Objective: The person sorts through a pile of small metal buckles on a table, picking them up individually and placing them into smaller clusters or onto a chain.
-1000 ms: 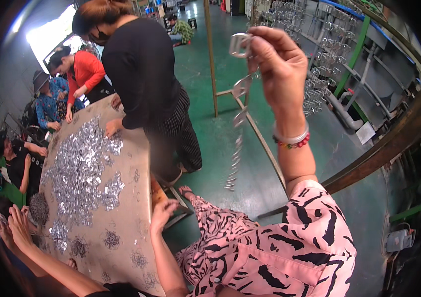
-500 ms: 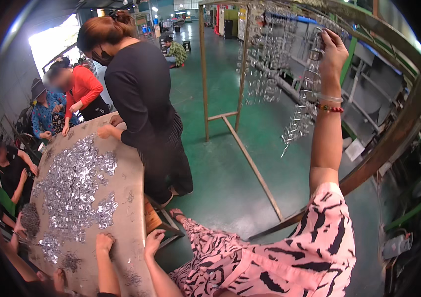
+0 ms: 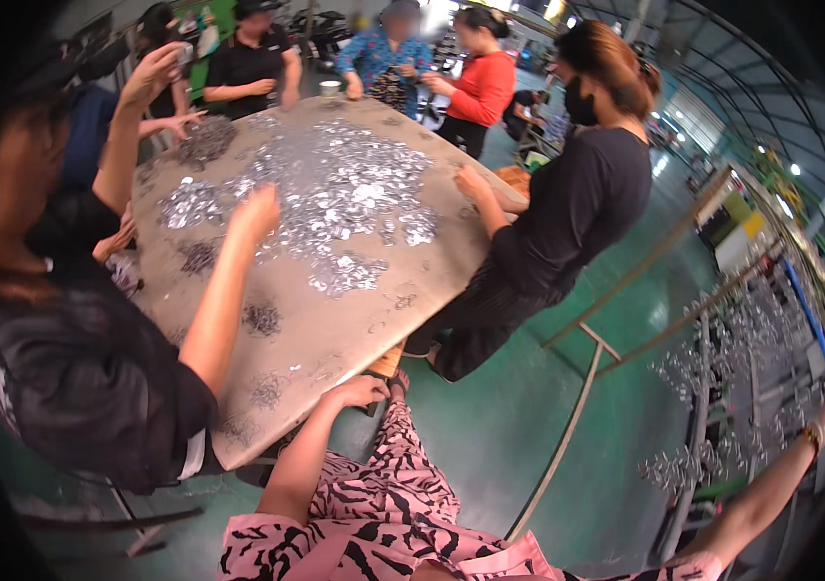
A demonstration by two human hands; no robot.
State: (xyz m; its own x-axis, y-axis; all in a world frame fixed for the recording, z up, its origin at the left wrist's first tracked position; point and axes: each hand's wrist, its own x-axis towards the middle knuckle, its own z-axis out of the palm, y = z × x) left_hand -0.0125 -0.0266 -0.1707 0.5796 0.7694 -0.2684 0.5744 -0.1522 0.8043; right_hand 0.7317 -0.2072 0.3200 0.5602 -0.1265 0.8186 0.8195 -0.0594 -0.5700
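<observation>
Tan surface (image 3: 432, 274). Main load: silver heap (image 3: 335, 184), small metal pieces spread loose and flat. Smaller silver patch (image 3: 189, 205) left of heap, another silver cluster (image 3: 349, 274) on its near side. Dark mound (image 3: 206, 140) left of heap; thin dark clumps (image 3: 262, 318) nearer than heap. White cup (image 3: 330, 88) beyond heap, far edge.

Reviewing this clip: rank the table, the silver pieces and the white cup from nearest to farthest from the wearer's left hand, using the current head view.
From the left hand:
1. Table: its near edge is right by the hand.
2. Silver pieces: heaped farther in, across the tabletop.
3. White cup: at the table's far edge, beyond the heap.
</observation>
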